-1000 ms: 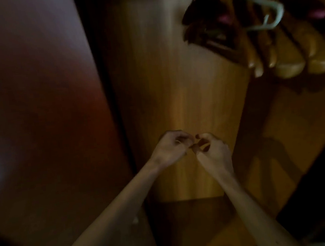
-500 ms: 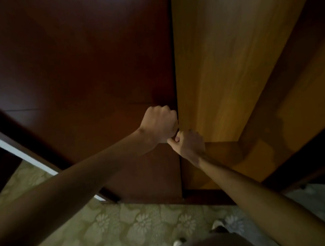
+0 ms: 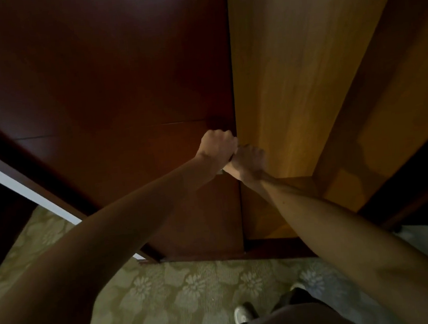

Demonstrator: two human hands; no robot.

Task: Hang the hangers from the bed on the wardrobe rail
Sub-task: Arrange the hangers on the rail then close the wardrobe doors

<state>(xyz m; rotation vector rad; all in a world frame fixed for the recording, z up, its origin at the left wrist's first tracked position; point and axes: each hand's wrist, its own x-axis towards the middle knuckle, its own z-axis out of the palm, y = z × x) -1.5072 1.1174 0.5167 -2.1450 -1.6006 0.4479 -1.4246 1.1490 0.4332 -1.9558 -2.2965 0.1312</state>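
No hanger and no rail are in view. My left hand [image 3: 218, 149] is curled into a fist at the right edge of the dark red-brown wardrobe door [image 3: 121, 92]. Directly beside and touching it, my right hand [image 3: 249, 160] is also curled at that edge. A small pale metal piece shows just under my left hand, and what the fingers wrap round is hidden. To the right of the door edge lies the lighter wood inside of the wardrobe [image 3: 292, 87].
A dark panel [image 3: 420, 172] borders the wardrobe opening on the right. Below is patterned green carpet [image 3: 169, 298] with my shoe [image 3: 243, 314] on it. A white strip [image 3: 20, 187] and a dark gap lie at the left.
A second ago the hanging hangers showed at the top and my hands met in front of the wardrobe's inside. The view has dropped, and both hands are now at the door's edge.
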